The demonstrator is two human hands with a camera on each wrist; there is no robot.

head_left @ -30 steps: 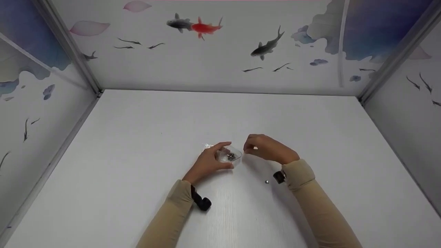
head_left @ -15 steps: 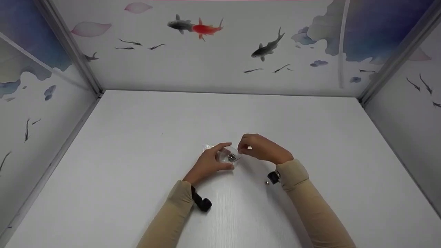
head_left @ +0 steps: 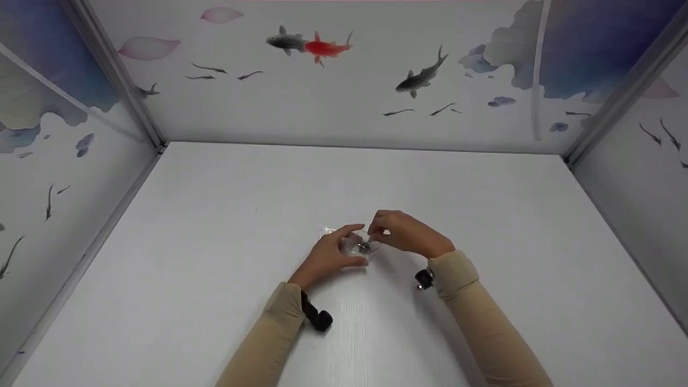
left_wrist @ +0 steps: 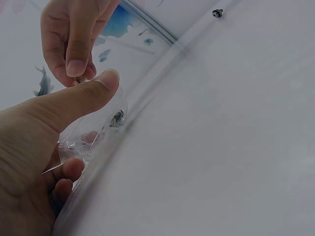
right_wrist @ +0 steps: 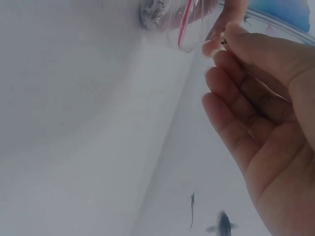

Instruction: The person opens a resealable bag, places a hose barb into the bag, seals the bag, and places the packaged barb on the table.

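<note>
My left hand (head_left: pixel 328 253) holds a clear plastic zip bag (right_wrist: pixel 170 22) with its mouth spread between thumb and fingers. A red line runs along the bag's opening in the right wrist view. Several small metal screws (head_left: pixel 364 247) lie in the bottom of the bag. Over the opening is my right hand (head_left: pixel 413 235), pinching a small metal screw (right_wrist: pixel 224 40) between thumb and index finger; its other fingers are loosely bent. One loose screw (left_wrist: pixel 217 13), seemingly with a washer or nut on it, lies on the table, partly behind the right wrist camera in the head view.
The white tabletop (head_left: pixel 258 177) stretches around both hands. Printed wall panels (head_left: pixel 344 102) with fish enclose it at the back and both sides. Black wrist cameras, the left one (head_left: pixel 321 321) and the right one (head_left: pixel 424 278), hang below the sleeves.
My right hand has moved left, from beside the bag to over its opening, still pinching. The left hand keeps its grip on the bag, almost unmoved.
</note>
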